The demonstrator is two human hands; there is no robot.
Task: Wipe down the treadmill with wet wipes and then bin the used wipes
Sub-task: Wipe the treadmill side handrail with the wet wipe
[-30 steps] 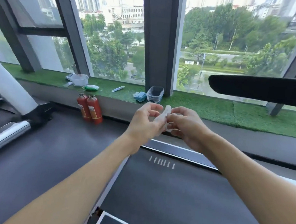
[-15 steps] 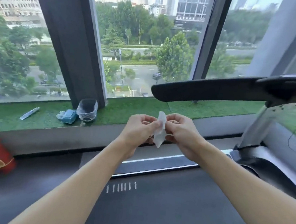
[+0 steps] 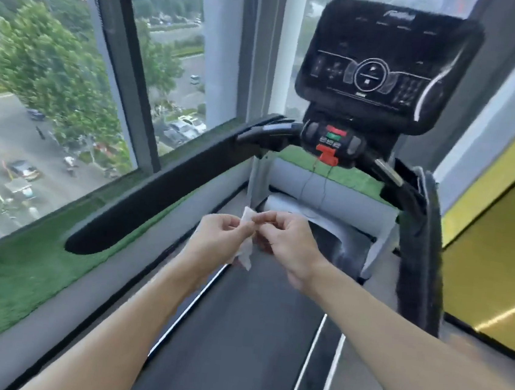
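Item: small white crumpled wet wipe (image 3: 246, 244), pinched between both grips. Left hand (image 3: 216, 238) and right hand (image 3: 289, 245) each clamped on it, fingertips nearly touching, above the dark grey treadmill belt (image 3: 235, 335). Black console (image 3: 380, 68) beyond; black handrail (image 3: 161, 191) left.

A small white wet wipe (image 3: 246, 244), crumpled and partly folded, hangs upright in the air above the front end of the treadmill (image 3: 235, 335) belt. The treadmill has a dark belt with white side lines, black handrails and a black console standing upright at its front edge.
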